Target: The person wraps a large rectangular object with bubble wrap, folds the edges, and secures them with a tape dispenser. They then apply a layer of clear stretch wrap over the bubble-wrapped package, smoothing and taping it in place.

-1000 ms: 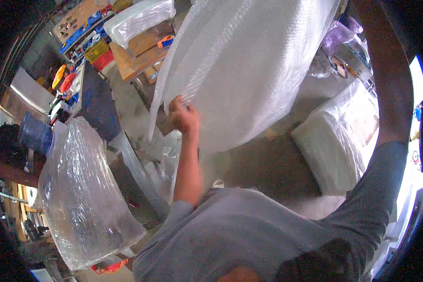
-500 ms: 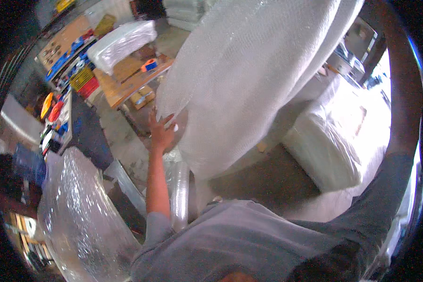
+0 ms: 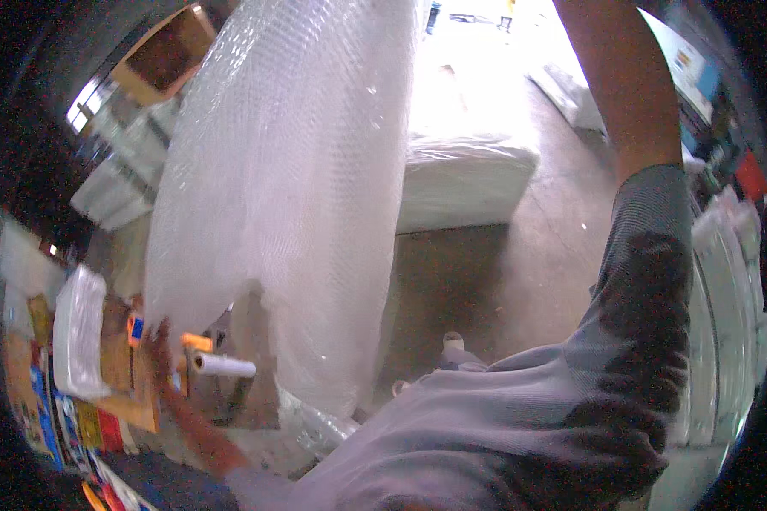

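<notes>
Head view: bubble wrap point(image 3: 290, 170) hangs right in front of me, from the top of view down toward my shoe point(image 3: 453, 341), left of my raised right forearm point(image 3: 631, 94). Right fingers are out of frame, can't tell their state; my guess is that arm is up high to hold the wrap upright. Left fingers point(image 3: 159, 334) are at its lower left edge, probably to steady the loose side; too blurred to tell whether they're apart, together or touching it. White roll point(image 3: 230, 366) just right of them, can't tell what it rests on. Desk point(image 3: 136, 411) beyond bears a wrapped white block point(image 3: 78, 341), likely parked there off the floor. Wrap looks whitish, translucent, finely dimpled, creased lengthwise, glinting along the upper left, lower edge uneven.
</notes>
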Demonstrator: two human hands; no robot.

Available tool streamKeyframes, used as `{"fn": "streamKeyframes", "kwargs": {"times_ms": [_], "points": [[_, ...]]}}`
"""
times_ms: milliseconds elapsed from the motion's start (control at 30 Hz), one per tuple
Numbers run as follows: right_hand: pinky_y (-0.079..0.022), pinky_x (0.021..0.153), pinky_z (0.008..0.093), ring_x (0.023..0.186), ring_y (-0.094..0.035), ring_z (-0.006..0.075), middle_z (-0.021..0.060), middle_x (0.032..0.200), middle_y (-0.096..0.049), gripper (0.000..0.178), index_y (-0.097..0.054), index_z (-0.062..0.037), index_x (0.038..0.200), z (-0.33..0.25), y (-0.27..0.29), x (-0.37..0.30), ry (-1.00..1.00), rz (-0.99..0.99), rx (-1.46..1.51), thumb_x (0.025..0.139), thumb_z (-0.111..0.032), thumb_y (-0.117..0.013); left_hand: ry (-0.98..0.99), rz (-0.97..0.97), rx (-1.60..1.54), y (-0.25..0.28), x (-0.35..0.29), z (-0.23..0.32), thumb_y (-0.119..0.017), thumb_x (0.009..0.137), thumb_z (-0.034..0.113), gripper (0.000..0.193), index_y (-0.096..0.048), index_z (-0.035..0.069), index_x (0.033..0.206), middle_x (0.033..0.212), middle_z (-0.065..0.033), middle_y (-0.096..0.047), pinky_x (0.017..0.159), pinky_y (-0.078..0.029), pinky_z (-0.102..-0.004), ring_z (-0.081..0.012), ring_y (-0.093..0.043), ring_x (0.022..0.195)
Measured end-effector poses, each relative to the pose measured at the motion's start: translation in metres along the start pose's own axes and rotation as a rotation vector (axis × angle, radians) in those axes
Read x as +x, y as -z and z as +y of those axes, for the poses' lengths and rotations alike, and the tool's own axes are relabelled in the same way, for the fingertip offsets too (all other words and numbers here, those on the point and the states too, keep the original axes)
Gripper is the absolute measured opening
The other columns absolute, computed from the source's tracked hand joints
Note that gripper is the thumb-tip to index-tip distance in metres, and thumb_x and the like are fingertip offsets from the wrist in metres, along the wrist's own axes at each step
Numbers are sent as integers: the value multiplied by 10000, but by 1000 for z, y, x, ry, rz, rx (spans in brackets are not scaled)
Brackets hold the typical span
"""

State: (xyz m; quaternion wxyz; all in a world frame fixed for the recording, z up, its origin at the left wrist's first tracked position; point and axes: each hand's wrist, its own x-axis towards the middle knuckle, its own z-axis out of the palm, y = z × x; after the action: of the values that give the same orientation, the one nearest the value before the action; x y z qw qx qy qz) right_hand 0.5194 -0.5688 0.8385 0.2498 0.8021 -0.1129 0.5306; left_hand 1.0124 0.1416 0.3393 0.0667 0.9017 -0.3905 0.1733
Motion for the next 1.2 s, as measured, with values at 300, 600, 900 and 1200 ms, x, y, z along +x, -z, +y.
{"fn": "streamKeyframes", "kwargs": {"times_ms": [300,600,900,1200], "points": [[-559,656,322,897,-656,190,128,1101,-637,510,-479,-65,1361,114,150,-275,-813,171,630,892,-133,-666,191,27,-71,245,81,-9,-707,881,234,490,-516,-7,1263,1227,-148,-548,973,-450,-406,-292,-541,1133],[-501,894,350,1015,-612,196,90,1090,-662,255,-656,-43,1081,164,254,-448,-775,-430,98,855,-159,-671,96,137,-256,153,151,182,-589,946,339,522,-509,-25,1312,1297,-184,-545,1040,-400,-420,-322,-517,1213],[-504,685,297,710,-627,148,82,810,-679,498,-628,-15,1211,360,87,-406,-756,-481,-105,899,-400,-661,-135,544,405,60,446,363,-577,965,283,424,-549,30,1303,1240,-227,-550,1049,-378,-480,-397,-493,1209],[-556,534,268,558,-648,116,53,695,-651,402,-664,-22,1027,598,-272,-330,-821,-451,68,905,-404,-691,363,146,-218,-60,871,530,-530,836,279,370,-715,-14,965,1013,-237,-703,853,-531,-468,-393,-690,953]]}}
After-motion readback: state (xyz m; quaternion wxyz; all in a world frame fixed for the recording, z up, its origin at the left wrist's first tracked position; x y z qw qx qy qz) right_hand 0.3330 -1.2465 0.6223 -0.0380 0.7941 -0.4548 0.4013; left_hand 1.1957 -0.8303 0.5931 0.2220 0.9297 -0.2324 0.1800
